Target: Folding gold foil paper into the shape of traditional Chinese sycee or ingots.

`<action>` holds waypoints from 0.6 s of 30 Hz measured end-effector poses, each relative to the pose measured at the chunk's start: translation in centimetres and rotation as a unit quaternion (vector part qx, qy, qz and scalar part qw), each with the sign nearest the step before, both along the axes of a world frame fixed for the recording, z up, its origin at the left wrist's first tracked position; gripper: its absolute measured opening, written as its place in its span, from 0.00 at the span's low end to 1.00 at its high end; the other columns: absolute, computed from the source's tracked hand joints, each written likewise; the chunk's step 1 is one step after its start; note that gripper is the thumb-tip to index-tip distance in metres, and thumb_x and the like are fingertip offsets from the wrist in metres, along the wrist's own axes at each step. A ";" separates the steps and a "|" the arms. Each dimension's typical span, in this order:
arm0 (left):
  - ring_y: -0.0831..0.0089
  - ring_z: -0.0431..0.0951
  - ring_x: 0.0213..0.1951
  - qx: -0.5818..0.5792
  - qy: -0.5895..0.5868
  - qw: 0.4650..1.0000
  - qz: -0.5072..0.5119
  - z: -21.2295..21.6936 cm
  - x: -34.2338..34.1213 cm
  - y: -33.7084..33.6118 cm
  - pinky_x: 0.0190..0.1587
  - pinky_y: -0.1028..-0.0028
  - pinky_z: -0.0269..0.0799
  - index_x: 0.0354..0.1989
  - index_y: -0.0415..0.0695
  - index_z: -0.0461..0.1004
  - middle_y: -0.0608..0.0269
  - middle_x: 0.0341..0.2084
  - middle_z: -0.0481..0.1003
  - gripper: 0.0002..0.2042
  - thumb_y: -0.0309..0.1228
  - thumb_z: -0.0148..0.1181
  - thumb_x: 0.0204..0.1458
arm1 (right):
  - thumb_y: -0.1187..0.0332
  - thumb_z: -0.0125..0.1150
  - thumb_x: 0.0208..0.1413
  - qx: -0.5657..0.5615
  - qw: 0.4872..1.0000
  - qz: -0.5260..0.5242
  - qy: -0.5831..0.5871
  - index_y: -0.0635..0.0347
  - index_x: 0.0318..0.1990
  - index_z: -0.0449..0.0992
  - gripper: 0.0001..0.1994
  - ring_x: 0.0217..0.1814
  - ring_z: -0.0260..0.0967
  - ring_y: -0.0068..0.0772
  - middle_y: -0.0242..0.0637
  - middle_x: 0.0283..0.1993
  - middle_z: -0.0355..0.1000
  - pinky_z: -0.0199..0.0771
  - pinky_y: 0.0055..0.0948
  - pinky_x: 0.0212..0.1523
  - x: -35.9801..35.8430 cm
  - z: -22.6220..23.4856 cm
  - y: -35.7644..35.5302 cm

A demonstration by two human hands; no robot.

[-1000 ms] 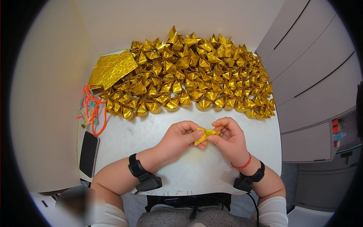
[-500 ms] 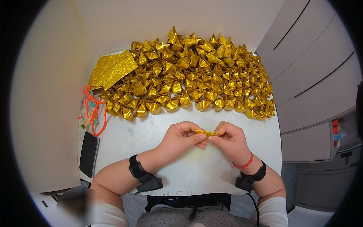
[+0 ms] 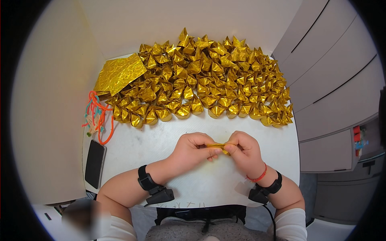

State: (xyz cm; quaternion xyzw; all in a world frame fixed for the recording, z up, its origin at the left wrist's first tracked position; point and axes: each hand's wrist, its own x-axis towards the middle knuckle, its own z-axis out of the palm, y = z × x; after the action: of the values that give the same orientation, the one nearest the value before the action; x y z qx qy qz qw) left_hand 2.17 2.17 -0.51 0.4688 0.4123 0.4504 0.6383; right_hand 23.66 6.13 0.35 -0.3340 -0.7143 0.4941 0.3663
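Observation:
Between my two hands, over the near middle of the white table [image 3: 161, 140], is a small folded piece of gold foil paper [image 3: 217, 146]. My left hand [image 3: 196, 146] pinches its left end, thumb on the near side. The right end is pinched by my right hand [image 3: 243, 149], whose thumb and fingertips partly cover it. Beyond my hands spreads a dense heap of folded gold paper ingots [image 3: 201, 76] with pointed tips. At the heap's left lies a stack of flat gold foil sheets [image 3: 120, 72].
A tangle of orange and teal cords [image 3: 96, 116] hangs near the table's left edge, above a dark phone [image 3: 95, 164]. Walls border the table at left and back. Grey drawers [image 3: 325, 148] stand at the right. Black bands with small boxes circle both my wrists.
Both hands have shifted slightly toward me with the folded paper. My right fingers now cover more of its right end, and a bit of gold shows below my thumbs.

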 end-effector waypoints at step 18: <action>0.78 0.81 0.30 0.193 0.203 0.958 0.058 -0.2 0.0 -0.2 0.33 0.80 0.77 0.44 0.38 0.85 0.61 0.31 0.79 0.08 0.21 0.68 0.57 | 0.82 0.66 0.43 0.413 0.902 -0.042 -0.119 0.58 0.37 0.81 0.12 0.42 0.69 0.43 0.37 0.40 0.71 0.71 0.37 0.41 -0.3 1.6 0.5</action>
State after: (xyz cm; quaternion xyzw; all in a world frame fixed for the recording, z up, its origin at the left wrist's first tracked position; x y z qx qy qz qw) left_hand 2.20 2.00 -0.67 0.6394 0.4651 0.4533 0.4116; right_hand 23.35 6.66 1.99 -0.2385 -0.8779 0.0960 0.4038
